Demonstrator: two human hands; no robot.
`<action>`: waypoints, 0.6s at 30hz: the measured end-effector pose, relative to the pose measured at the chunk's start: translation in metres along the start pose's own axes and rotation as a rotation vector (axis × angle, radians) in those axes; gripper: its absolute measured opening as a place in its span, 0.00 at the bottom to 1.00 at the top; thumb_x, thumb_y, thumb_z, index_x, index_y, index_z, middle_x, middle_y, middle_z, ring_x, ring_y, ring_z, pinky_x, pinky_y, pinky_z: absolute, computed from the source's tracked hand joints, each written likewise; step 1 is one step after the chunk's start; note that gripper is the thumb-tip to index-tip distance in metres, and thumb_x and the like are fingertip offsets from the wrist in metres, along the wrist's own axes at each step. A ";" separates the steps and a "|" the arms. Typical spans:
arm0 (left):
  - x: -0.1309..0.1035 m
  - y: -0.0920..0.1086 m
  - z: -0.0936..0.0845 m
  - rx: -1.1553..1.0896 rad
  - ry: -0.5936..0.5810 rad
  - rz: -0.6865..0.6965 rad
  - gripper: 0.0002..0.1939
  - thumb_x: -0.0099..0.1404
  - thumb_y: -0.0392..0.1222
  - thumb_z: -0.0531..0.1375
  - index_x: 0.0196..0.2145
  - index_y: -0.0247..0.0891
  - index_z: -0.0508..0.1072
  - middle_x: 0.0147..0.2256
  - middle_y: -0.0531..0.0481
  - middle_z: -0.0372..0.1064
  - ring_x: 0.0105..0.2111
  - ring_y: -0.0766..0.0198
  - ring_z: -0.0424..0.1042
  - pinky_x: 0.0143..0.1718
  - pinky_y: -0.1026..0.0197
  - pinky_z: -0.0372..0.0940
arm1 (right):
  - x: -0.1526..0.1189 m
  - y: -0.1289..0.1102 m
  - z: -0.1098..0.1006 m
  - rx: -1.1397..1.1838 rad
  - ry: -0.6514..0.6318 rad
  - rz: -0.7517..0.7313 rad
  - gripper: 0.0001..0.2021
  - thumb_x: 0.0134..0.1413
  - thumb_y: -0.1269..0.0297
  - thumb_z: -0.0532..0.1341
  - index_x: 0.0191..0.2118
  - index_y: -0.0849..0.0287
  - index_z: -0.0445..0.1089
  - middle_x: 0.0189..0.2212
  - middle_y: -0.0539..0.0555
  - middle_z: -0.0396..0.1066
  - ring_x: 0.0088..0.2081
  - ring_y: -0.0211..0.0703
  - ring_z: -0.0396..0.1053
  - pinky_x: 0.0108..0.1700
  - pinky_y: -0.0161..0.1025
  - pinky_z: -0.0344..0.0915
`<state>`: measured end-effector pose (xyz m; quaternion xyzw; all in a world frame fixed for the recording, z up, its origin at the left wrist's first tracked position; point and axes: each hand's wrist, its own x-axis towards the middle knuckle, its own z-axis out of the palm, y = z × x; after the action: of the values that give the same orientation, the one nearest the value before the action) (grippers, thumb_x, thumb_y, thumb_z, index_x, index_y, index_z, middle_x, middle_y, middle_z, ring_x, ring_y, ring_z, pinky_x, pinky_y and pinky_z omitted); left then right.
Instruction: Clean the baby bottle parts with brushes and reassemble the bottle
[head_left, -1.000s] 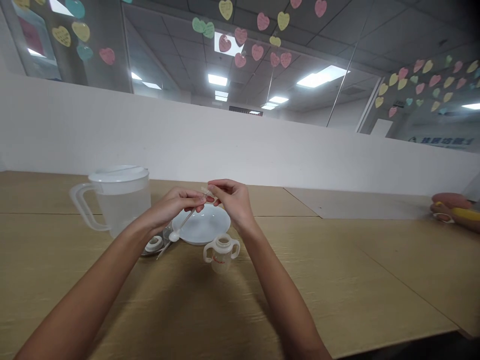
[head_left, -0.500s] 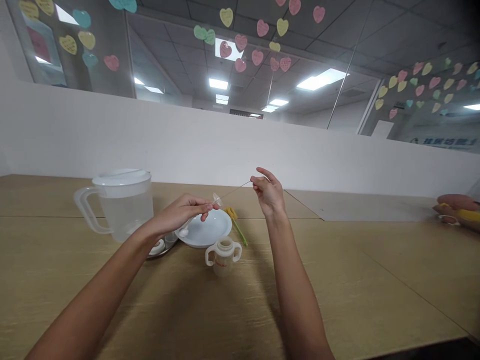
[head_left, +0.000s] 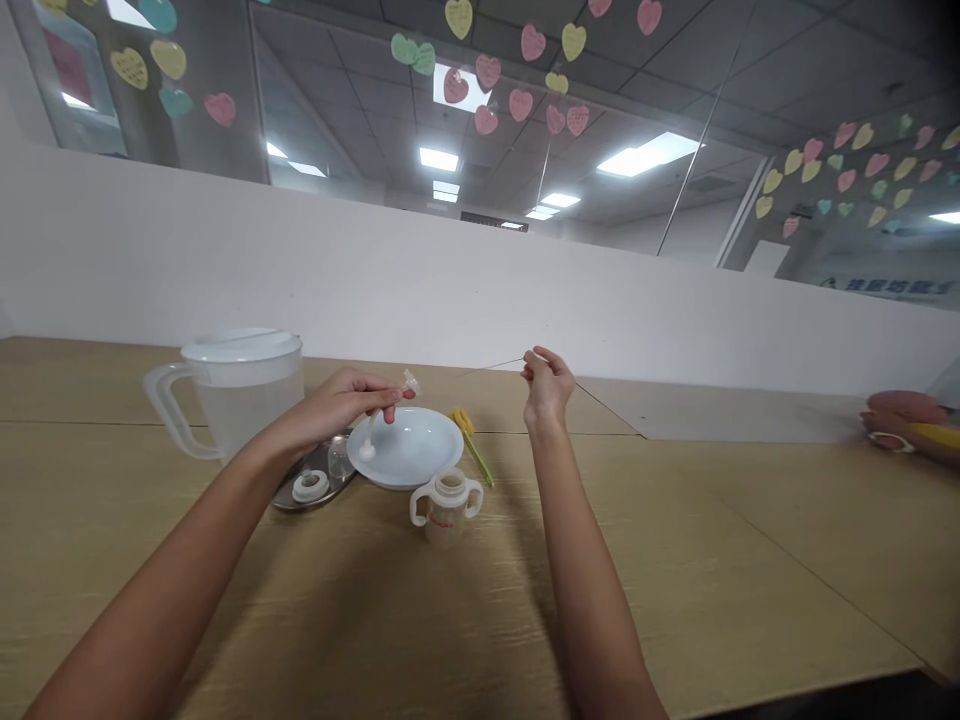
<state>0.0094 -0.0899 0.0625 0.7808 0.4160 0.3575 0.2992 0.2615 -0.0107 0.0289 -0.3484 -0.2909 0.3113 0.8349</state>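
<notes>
My left hand pinches a clear silicone straw top between thumb and fingers. From beneath that hand its white tube hangs down, ending in a round weight over the white bowl. My right hand, fingers closed, grips one end of a thin wire-like rod. The rod points left toward the straw top, with a gap between them; its far tip is too fine to make out. Below and between my hands stands an open two-handled baby bottle on the table.
A lidded water pitcher stands at left. Beside the bowl, a metal tray holds a white ring cap and a clear cap. A yellow-headed brush with green handle lies right of the bowl. Blurred items sit far right.
The rod, earlier reaching the straw top, is now apart from it. My left hand has moved left and slightly up, my right hand slightly right, its raised finger now folded in.
</notes>
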 end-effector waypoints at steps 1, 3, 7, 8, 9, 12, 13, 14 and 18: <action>0.001 -0.001 -0.001 0.013 0.008 0.004 0.18 0.57 0.53 0.57 0.18 0.38 0.70 0.41 0.48 0.74 0.48 0.54 0.67 0.47 0.59 0.58 | 0.000 0.010 0.001 -0.051 -0.023 0.042 0.10 0.35 0.69 0.63 0.30 0.60 0.68 0.21 0.43 0.65 0.20 0.27 0.60 0.28 0.30 0.62; 0.002 -0.004 -0.002 0.049 0.016 0.003 0.18 0.57 0.54 0.56 0.20 0.37 0.72 0.39 0.47 0.74 0.46 0.54 0.68 0.45 0.59 0.60 | -0.002 0.032 0.004 -0.089 -0.059 0.093 0.08 0.35 0.71 0.61 0.28 0.61 0.68 0.22 0.45 0.67 0.21 0.29 0.62 0.28 0.31 0.63; 0.008 -0.011 0.002 0.125 0.014 -0.013 0.19 0.56 0.55 0.55 0.24 0.38 0.75 0.34 0.48 0.74 0.38 0.57 0.70 0.41 0.59 0.62 | -0.010 0.077 0.008 -0.176 -0.096 0.183 0.04 0.35 0.74 0.58 0.24 0.61 0.66 0.16 0.44 0.64 0.18 0.31 0.61 0.26 0.32 0.63; 0.010 -0.013 0.003 0.139 0.013 -0.015 0.18 0.56 0.55 0.55 0.25 0.38 0.75 0.33 0.49 0.74 0.36 0.58 0.70 0.40 0.60 0.62 | -0.012 0.086 0.007 -0.202 -0.102 0.204 0.04 0.35 0.75 0.58 0.24 0.61 0.66 0.15 0.44 0.63 0.18 0.31 0.61 0.25 0.32 0.63; 0.012 -0.016 0.003 0.148 0.008 -0.013 0.18 0.56 0.55 0.55 0.25 0.38 0.75 0.32 0.49 0.74 0.36 0.59 0.69 0.40 0.61 0.62 | -0.012 0.093 0.006 -0.226 -0.111 0.220 0.05 0.35 0.76 0.57 0.24 0.61 0.66 0.14 0.44 0.63 0.17 0.32 0.61 0.24 0.31 0.62; 0.018 -0.027 0.004 0.180 -0.001 -0.010 0.19 0.57 0.54 0.54 0.29 0.38 0.76 0.32 0.49 0.75 0.35 0.59 0.69 0.38 0.62 0.62 | -0.012 0.110 -0.001 -0.293 -0.132 0.260 0.06 0.35 0.77 0.56 0.23 0.61 0.66 0.12 0.44 0.62 0.17 0.32 0.62 0.23 0.30 0.62; 0.020 -0.033 0.004 0.204 0.002 -0.009 0.19 0.58 0.54 0.53 0.31 0.38 0.76 0.32 0.50 0.75 0.36 0.59 0.70 0.37 0.62 0.62 | -0.011 0.114 -0.003 -0.312 -0.137 0.269 0.06 0.34 0.77 0.55 0.23 0.61 0.66 0.12 0.44 0.62 0.17 0.32 0.62 0.23 0.30 0.62; 0.022 -0.039 0.004 0.235 0.007 -0.008 0.19 0.58 0.54 0.52 0.32 0.38 0.76 0.33 0.50 0.75 0.36 0.58 0.70 0.37 0.62 0.62 | -0.010 0.117 -0.005 -0.329 -0.140 0.276 0.07 0.34 0.77 0.55 0.23 0.61 0.66 0.13 0.44 0.63 0.17 0.33 0.62 0.23 0.30 0.62; 0.031 -0.065 0.009 0.433 0.009 0.004 0.20 0.59 0.52 0.50 0.35 0.38 0.76 0.36 0.49 0.75 0.37 0.56 0.71 0.35 0.62 0.61 | -0.009 0.126 -0.010 -0.377 -0.154 0.301 0.09 0.32 0.79 0.54 0.24 0.61 0.66 0.14 0.44 0.63 0.18 0.33 0.63 0.24 0.30 0.62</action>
<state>0.0003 -0.0333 0.0174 0.8260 0.4830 0.2638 0.1220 0.2233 0.0500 -0.0753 -0.5127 -0.3513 0.3981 0.6748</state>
